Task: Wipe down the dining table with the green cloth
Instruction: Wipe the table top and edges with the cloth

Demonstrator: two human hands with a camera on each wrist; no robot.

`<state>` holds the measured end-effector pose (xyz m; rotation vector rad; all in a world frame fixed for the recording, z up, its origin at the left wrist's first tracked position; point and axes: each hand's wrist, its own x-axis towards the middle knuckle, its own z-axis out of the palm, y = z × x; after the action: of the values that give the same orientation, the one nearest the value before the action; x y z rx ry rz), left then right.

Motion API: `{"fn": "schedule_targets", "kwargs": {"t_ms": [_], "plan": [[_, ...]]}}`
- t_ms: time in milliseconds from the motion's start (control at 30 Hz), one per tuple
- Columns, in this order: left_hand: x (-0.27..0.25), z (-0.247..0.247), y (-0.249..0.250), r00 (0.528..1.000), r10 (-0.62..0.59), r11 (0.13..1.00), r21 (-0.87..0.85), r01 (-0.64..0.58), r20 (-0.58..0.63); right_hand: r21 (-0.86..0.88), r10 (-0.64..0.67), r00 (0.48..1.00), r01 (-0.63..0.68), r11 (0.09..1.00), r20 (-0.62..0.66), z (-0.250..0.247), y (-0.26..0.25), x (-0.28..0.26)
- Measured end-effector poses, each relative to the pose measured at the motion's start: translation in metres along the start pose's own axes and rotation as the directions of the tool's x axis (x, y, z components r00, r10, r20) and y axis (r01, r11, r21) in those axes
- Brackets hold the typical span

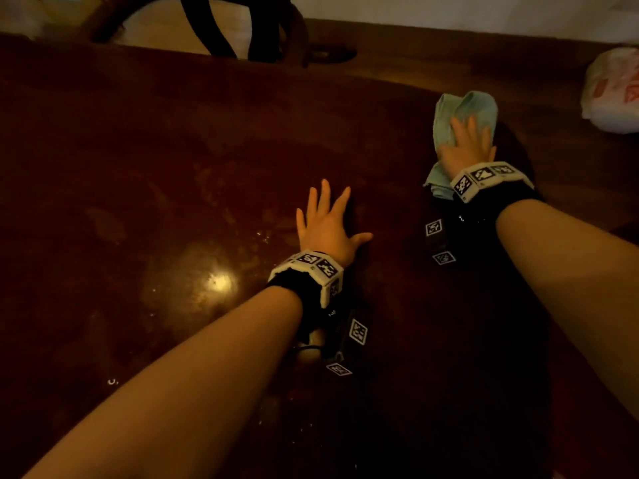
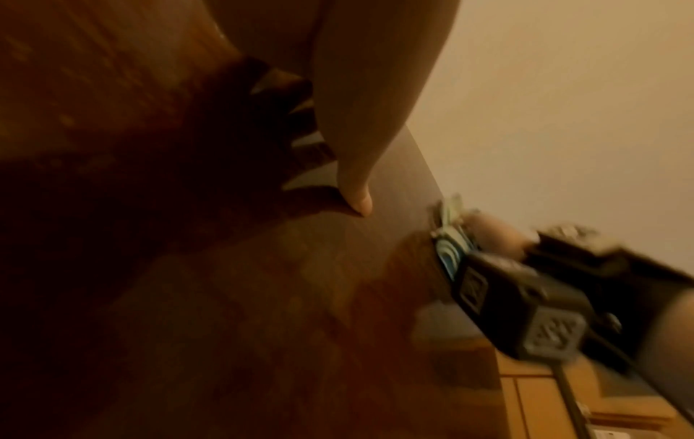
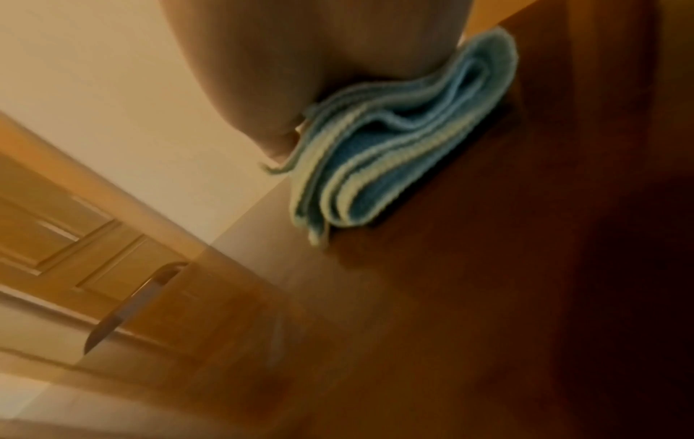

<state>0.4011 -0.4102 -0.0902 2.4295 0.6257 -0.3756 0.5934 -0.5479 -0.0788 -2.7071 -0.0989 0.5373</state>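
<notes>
The dark glossy dining table [image 1: 145,174] fills the head view. A folded pale green cloth [image 1: 463,108] lies on it at the right, and my right hand [image 1: 466,146] presses flat on top with fingers straight. The right wrist view shows the cloth [image 3: 394,160] in several folded layers under my palm [image 3: 300,74]. My left hand [image 1: 325,219] rests flat on the bare table near the middle, fingers spread, holding nothing. From the left wrist view, its thumb [image 2: 356,193] touches the table, and the cloth [image 2: 450,252] sits farther off under the right hand.
A white plastic bag [image 1: 612,91] with red print lies at the table's far right. A dark curved chair back [image 1: 214,25] stands beyond the far edge. A lamp glare [image 1: 219,281] shines on the table left of my left wrist. A wall runs behind.
</notes>
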Motion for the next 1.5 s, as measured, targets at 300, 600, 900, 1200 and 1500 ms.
{"fn": "schedule_targets", "kwargs": {"t_ms": [300,600,900,1200,1500], "plan": [[-0.003,-0.059,-0.035,0.984,-0.013,0.998,-0.066,0.001,-0.18,0.017,-0.376,0.913,0.379,0.925,0.16,0.051,-0.03,-0.081],[-0.075,-0.08,-0.126,0.92,-0.293,0.951,-0.175,0.254,-0.261,-0.085,-0.325,0.922,0.349,0.933,0.211,0.074,-0.088,-0.078],[-0.119,-0.091,-0.157,0.861,-0.362,0.9,-0.376,0.222,-0.358,0.183,-0.673,0.533,0.698,0.693,0.513,0.153,-0.125,-0.219],[-0.15,-0.062,-0.139,0.985,-0.165,0.978,-0.125,0.169,0.039,0.593,-0.162,0.986,0.159,0.79,-0.048,0.073,-0.056,-0.224],[-0.15,-0.056,-0.141,0.975,-0.183,0.974,-0.108,0.197,0.128,-0.009,-0.391,0.905,0.398,0.918,0.167,0.114,-0.029,-0.233]]}}
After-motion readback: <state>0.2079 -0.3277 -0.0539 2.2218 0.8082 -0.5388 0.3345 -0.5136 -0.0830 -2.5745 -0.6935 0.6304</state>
